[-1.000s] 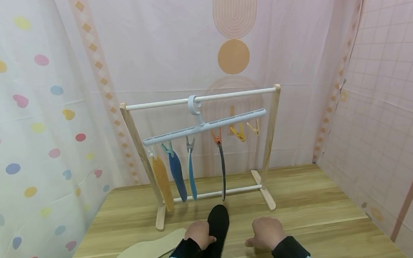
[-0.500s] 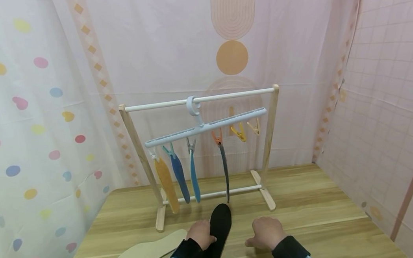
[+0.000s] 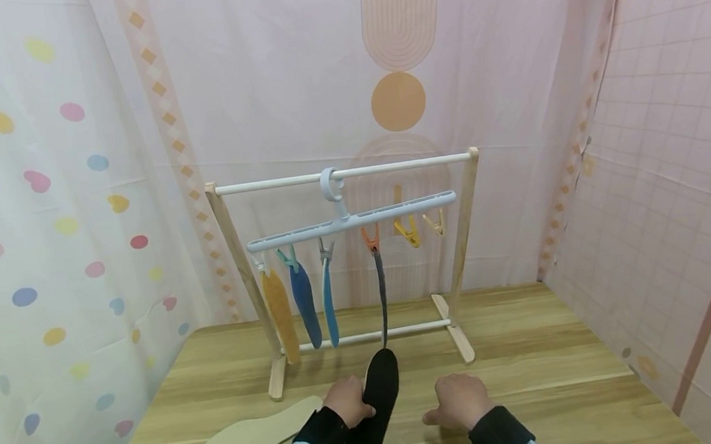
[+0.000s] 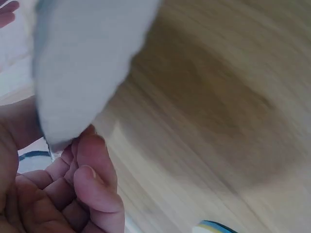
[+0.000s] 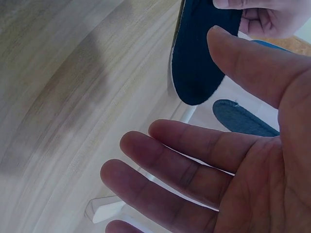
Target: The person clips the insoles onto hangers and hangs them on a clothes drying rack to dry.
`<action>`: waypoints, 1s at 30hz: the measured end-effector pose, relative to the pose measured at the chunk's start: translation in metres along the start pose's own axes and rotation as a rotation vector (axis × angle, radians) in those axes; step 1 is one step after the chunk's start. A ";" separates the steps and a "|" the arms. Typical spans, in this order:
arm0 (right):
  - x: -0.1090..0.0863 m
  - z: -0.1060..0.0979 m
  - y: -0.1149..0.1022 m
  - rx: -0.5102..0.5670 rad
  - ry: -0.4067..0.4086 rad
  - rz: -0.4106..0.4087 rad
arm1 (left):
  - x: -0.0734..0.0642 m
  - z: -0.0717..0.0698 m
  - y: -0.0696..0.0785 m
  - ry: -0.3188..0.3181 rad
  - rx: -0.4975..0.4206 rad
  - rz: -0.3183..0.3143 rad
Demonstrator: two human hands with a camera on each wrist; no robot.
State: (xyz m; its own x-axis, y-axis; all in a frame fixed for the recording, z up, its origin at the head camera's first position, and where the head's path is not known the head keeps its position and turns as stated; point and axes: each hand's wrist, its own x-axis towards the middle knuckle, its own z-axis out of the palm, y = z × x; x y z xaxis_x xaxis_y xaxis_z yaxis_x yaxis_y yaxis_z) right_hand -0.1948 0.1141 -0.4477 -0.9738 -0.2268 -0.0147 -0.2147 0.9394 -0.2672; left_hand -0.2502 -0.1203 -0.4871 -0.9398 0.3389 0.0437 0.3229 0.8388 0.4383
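Observation:
My left hand (image 3: 346, 402) pinches a black insole (image 3: 383, 391) along its edge, thumb on the dark face. The insole's pale underside shows in the left wrist view, its shadow on the wood beside it. My right hand (image 3: 462, 401) is a little to the right, holding nothing; the right wrist view has its fingers loosely extended, near the black insole (image 5: 199, 63). Flat on the table, left of my left hand, lies a beige insole (image 3: 249, 440).
A wooden rack (image 3: 467, 242) carries a light-blue hanger (image 3: 385, 213), tilted higher at right. Clips on it hold an orange insole (image 3: 280, 315), a dark blue insole (image 3: 306, 306), a lighter blue insole (image 3: 330, 305) and a grey insole (image 3: 382, 295). The yellow clip (image 3: 408, 232) and cream clip (image 3: 435, 223) hold nothing.
The hanging insoles swing slightly right and then back left, while the hanger shifts a little. The black insole's top has edged up and right with my left hand. My right hand stays put.

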 end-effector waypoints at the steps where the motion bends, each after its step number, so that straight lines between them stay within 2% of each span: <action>1: 0.000 0.000 0.000 0.001 0.001 -0.001 | 0.000 0.000 0.001 0.002 -0.002 0.004; 9: -0.003 0.000 -0.002 0.006 0.035 -0.021 | -0.007 -0.005 0.009 -0.010 -0.073 0.046; 18: -0.002 -0.002 0.001 -0.019 0.074 -0.012 | -0.014 -0.012 0.018 0.044 -0.074 0.209; 22: -0.003 -0.008 0.000 -0.015 0.087 -0.006 | -0.013 -0.015 0.019 0.051 -0.097 0.226; 30: -0.002 -0.011 0.003 -0.022 0.111 -0.004 | -0.011 -0.019 0.020 0.117 -0.130 0.250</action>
State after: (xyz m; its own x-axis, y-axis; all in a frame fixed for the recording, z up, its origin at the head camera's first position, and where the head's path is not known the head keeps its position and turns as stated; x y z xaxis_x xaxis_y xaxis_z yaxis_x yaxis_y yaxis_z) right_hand -0.1941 0.1199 -0.4374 -0.9750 -0.2016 0.0939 -0.2189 0.9444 -0.2455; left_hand -0.2360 -0.1153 -0.4618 -0.8417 0.4705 0.2649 0.5363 0.6711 0.5119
